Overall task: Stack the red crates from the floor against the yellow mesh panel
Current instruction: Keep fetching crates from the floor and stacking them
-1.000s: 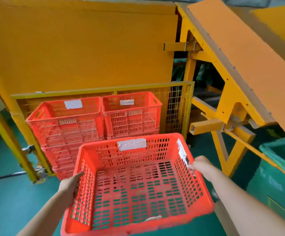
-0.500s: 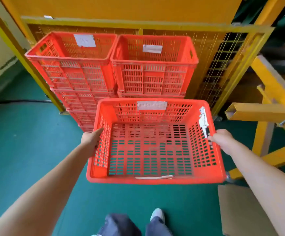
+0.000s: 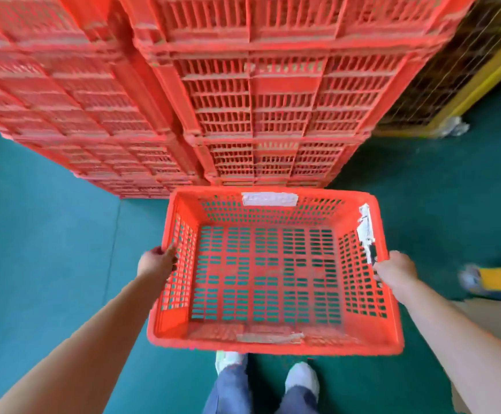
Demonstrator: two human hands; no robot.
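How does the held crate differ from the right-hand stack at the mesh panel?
The held crate is single, gripped at its side walls by the left hand and right hand; the right-hand stack is several crates, untouched. The held crate shows its open inside from above; the right-hand stack shows slotted front walls. Both are red perforated plastic.

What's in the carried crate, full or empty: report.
Empty: the crate shows green floor through its slotted bottom; only paper labels on its walls.

**Inspector A:** The held crate (image 3: 274,273) reads red-orange with a slotted grid all over, and there is a white label (image 3: 269,199) on its far wall.

**Inspector B:** Agreed. The stacked crates (image 3: 273,100) match: red, barred lattice. The floor (image 3: 48,234) is plain teal. The mesh panel (image 3: 482,73) is yellow-framed with a fine wire grid.
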